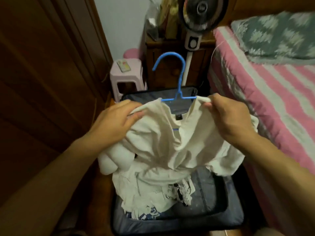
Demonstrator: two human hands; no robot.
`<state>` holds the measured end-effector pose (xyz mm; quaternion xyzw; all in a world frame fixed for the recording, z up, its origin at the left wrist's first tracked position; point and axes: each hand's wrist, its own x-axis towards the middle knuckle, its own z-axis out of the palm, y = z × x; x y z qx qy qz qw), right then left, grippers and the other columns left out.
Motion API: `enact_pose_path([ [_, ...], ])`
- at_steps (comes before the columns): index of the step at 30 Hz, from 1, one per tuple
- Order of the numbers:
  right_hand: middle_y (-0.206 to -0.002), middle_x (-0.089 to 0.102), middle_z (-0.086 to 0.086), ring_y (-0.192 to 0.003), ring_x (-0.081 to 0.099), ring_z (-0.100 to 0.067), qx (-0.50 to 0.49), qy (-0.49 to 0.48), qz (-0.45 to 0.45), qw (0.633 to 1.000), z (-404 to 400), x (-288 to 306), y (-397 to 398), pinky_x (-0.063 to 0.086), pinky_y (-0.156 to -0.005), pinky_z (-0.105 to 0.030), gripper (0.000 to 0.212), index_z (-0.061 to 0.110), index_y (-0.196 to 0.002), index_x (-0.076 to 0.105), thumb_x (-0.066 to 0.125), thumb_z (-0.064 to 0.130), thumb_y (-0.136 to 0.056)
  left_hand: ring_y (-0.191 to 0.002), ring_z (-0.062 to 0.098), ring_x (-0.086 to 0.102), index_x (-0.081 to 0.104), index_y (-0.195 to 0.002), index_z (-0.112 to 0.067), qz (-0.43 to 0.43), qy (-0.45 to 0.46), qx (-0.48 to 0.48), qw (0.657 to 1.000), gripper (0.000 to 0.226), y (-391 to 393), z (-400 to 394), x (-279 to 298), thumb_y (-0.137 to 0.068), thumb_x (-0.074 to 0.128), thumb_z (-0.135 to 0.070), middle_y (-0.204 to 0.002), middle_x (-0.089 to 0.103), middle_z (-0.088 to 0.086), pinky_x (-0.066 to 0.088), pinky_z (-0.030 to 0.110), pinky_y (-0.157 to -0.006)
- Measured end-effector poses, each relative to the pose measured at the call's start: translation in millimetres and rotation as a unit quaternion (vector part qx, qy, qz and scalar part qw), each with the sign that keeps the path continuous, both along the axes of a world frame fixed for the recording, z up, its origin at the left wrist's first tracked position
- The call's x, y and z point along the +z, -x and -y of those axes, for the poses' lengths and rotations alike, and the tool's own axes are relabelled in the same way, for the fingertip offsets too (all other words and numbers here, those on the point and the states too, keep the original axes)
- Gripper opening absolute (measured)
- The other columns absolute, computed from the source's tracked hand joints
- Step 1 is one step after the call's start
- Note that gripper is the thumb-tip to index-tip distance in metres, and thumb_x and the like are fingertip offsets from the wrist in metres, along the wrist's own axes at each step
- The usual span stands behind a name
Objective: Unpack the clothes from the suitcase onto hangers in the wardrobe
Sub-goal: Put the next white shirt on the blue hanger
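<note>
— What do we have in the middle?

— A cream shirt [172,142] on a blue hanger [178,86]. The hanger's hook points up and its arms run inside the shirt's neck opening. We hold it above the open suitcase [219,206], which lies on the floor near us.

— And our hands?

— Our left hand [115,121] grips the shirt's left shoulder, fingers curled into the cloth. Our right hand [226,114] pinches the right shoulder seam between thumb and fingertips, just beside the hanger's right end.

— What else is in the suitcase?

— More pale clothes [153,189], some with dark print, piled on its left side, under the hanging hem. The dark lid stands upright at the far end.

— And around it?

— A brown wardrobe [42,74] on the left. A pink stool [126,77] beyond the suitcase, with a small card-like thing on top; we cannot tell what it is. A standing fan [201,16] before a wooden cabinet at the far side, and a bed [272,92] with a pink striped cover on the right.
</note>
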<state>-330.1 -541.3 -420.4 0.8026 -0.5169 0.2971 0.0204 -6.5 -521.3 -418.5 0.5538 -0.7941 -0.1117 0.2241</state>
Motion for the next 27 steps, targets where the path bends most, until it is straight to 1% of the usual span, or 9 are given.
enact_pose_path([
  [4, -0.067, 0.057, -0.012, -0.063, 0.057, -0.039, -0.012, -0.033, 0.006, 0.999, 12, 159, 8, 0.027, -0.055, -0.035, 0.022, 0.03, -0.082, 0.033, 0.04, 0.043, -0.099, -0.076, 0.012, 0.05, 0.049, -0.086, -0.025, 0.04, -0.011, 0.11, 0.993, 0.045, -50, -18, 135, -0.1, 0.027, -0.061, -0.082, 0.049, -0.01, 0.034, 0.032, -0.064],
  [7, -0.078, 0.064, -0.01, -0.072, 0.061, -0.037, 0.024, -0.035, 0.016, 0.999, 7, 266, 6, 0.035, -0.058, -0.035, 0.025, 0.029, -0.099, 0.052, 0.037, 0.049, -0.098, -0.069, 0.007, 0.048, 0.041, -0.077, -0.027, 0.037, -0.036, 0.136, 0.989, 0.045, -66, -41, 243, -0.097, 0.026, -0.064, -0.078, 0.047, -0.008, 0.034, 0.035, -0.061],
  [9, -0.086, 0.069, -0.009, -0.078, 0.063, -0.036, 0.049, -0.023, 0.023, 0.998, -2, 332, 3, 0.041, -0.06, -0.036, 0.038, 0.024, -0.114, 0.062, 0.039, 0.05, -0.098, -0.079, 0.004, 0.052, 0.049, -0.084, -0.033, 0.028, -0.04, 0.111, 0.993, 0.037, -61, -61, 316, -0.095, 0.031, -0.063, -0.087, 0.049, -0.012, 0.039, 0.035, -0.067],
  [13, -0.089, 0.069, 0.004, -0.085, 0.062, -0.019, 0.133, 0.009, 0.055, 0.99, -22, 432, -11, 0.041, -0.066, -0.029, 0.048, 0.019, -0.112, 0.067, 0.038, 0.054, -0.099, -0.1, 0.01, 0.06, 0.058, -0.12, -0.033, 0.011, 0.023, 0.059, 0.998, 0.033, -23, -80, 427, -0.101, 0.041, -0.054, -0.113, 0.06, -0.016, 0.049, 0.036, -0.085],
  [17, -0.07, 0.056, 0.003, -0.068, 0.049, -0.014, 0.164, 0.056, 0.083, 0.981, -31, 489, -5, 0.031, -0.059, -0.025, 0.055, 0.009, -0.085, 0.064, 0.037, 0.054, -0.102, -0.086, 0.028, 0.066, 0.062, -0.101, -0.023, 0.094, 0.16, 0.052, 0.981, 0.026, 2, -82, 490, -0.103, 0.042, -0.04, -0.092, 0.063, -0.002, 0.051, 0.038, -0.064],
  [20, -0.064, 0.041, 0.002, -0.061, 0.037, -0.011, 0.137, 0.125, 0.141, 0.972, -28, 508, 33, 0.026, -0.056, -0.021, 0.058, 0.007, -0.071, 0.053, 0.033, 0.049, -0.105, -0.082, 0.03, 0.068, 0.063, -0.109, -0.023, 0.142, 0.226, 0.11, 0.958, 0.031, -7, -99, 515, -0.102, 0.038, -0.04, -0.097, 0.062, -0.002, 0.054, 0.043, -0.057],
  [22, -0.071, 0.043, 0.006, -0.065, 0.041, -0.011, 0.16, 0.144, 0.114, 0.97, -27, 512, 49, 0.028, -0.06, -0.017, 0.053, 0.005, -0.082, 0.063, 0.036, 0.044, -0.106, -0.08, 0.034, 0.068, 0.064, -0.116, -0.023, 0.131, 0.258, 0.167, 0.943, 0.032, 2, -112, 520, -0.103, 0.039, -0.037, -0.097, 0.065, 0.0, 0.054, 0.045, -0.056],
  [25, -0.084, 0.059, 0.002, -0.083, 0.055, -0.021, 0.209, 0.119, -0.015, 0.97, -27, 513, 42, 0.041, -0.069, -0.029, 0.041, 0.012, -0.121, 0.063, 0.046, 0.043, -0.101, -0.084, 0.036, 0.066, 0.064, -0.12, -0.016, 0.093, 0.256, 0.189, 0.944, 0.026, 35, -119, 526, -0.102, 0.047, -0.023, -0.098, 0.065, 0.005, 0.054, 0.049, -0.062],
  [27, -0.092, 0.066, -0.002, -0.087, 0.059, -0.028, 0.231, 0.078, -0.045, 0.969, -30, 515, 32, 0.048, -0.07, -0.039, 0.037, 0.019, -0.115, 0.057, 0.041, 0.049, -0.1, -0.086, 0.034, 0.063, 0.064, -0.119, -0.013, 0.085, 0.251, 0.203, 0.943, 0.023, 60, -124, 527, -0.098, 0.056, -0.007, -0.097, 0.061, 0.006, 0.053, 0.047, -0.066],
])
